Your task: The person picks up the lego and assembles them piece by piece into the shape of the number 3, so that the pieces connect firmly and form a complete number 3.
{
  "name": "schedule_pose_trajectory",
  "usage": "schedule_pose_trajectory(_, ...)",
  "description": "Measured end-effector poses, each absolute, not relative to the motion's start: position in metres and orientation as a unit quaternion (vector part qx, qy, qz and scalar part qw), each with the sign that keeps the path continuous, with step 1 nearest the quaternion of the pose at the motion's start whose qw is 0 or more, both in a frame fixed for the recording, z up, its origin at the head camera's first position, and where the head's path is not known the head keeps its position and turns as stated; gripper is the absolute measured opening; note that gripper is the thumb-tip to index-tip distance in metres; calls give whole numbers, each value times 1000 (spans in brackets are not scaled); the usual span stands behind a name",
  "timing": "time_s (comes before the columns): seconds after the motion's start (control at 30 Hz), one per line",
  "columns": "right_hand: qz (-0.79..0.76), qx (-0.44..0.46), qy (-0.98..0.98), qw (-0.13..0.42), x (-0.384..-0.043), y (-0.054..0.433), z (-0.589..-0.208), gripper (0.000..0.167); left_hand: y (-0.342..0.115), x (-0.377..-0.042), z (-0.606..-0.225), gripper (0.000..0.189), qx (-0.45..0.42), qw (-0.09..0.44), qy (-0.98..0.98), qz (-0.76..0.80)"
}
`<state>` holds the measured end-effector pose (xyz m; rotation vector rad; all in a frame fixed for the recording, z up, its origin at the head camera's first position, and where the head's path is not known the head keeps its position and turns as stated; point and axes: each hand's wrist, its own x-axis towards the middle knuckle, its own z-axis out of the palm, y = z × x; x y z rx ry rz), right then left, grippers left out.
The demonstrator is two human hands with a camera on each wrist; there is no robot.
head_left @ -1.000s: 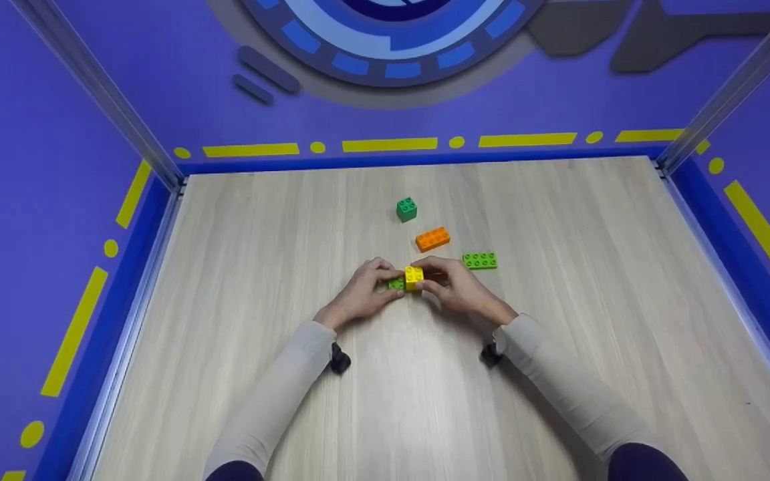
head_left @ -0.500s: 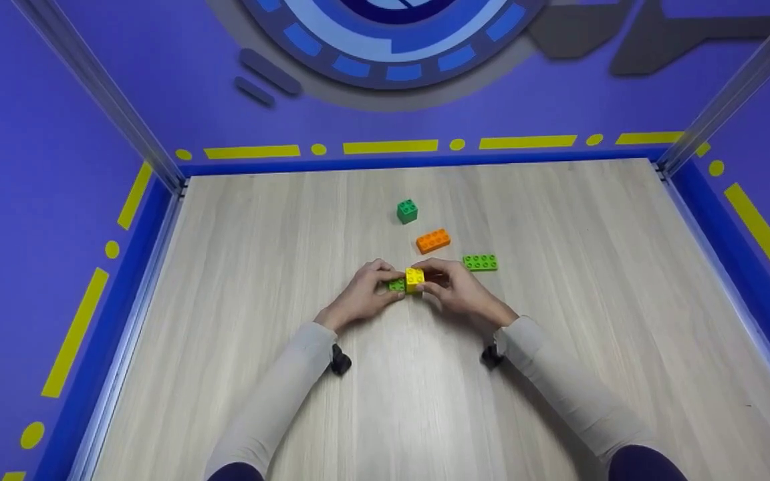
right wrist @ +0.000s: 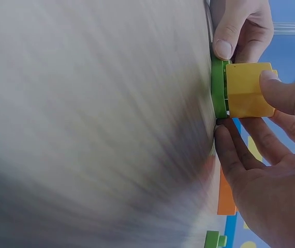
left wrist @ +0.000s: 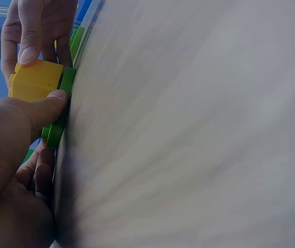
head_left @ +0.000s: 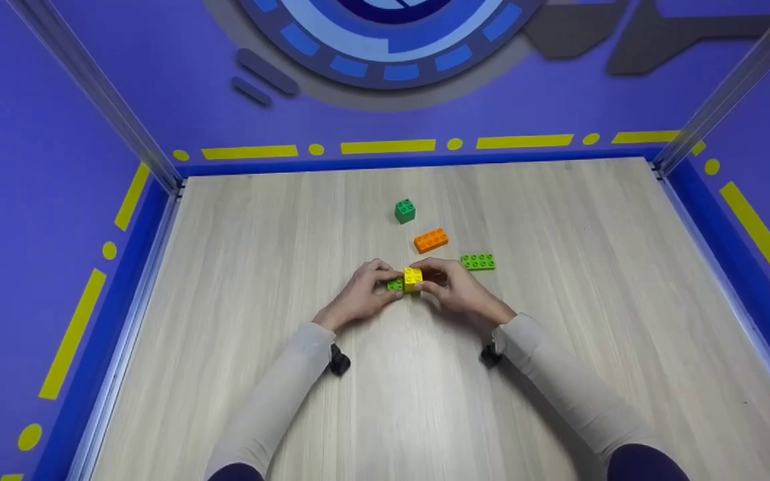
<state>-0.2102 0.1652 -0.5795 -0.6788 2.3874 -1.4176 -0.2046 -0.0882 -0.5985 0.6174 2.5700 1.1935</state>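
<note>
My left hand (head_left: pixel 360 292) pinches the left end of a flat light-green toy building brick (head_left: pixel 395 285) between thumb and fingers, low at the tabletop. Over the right part of that brick sits a tall yellow building brick (head_left: pixel 413 279), four studs on top. Thumb and fingers of my right hand (head_left: pixel 460 287) grip the yellow brick. In the right wrist view a narrow gap with studs shows between the yellow brick (right wrist: pixel 248 92) and the green brick (right wrist: pixel 218 93). From the left wrist, the yellow brick (left wrist: pixel 36 77) appears close against the green brick (left wrist: pixel 59 116).
Beyond the hands lie an orange brick (head_left: pixel 431 240) and a dark-green square brick (head_left: pixel 405 211). Another flat light-green brick (head_left: pixel 478 262) is just past the right hand. Blue-purple walls (head_left: pixel 392 123) border the wooden table (head_left: pixel 258 234) at the back and sides.
</note>
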Motion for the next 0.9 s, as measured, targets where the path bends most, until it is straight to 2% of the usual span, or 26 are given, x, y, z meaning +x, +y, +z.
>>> schedule_pose_trajectory(0.9,-468,-258,832,148,-218,165,-573,34,-88,-205,-599,43,219,119,876,414)
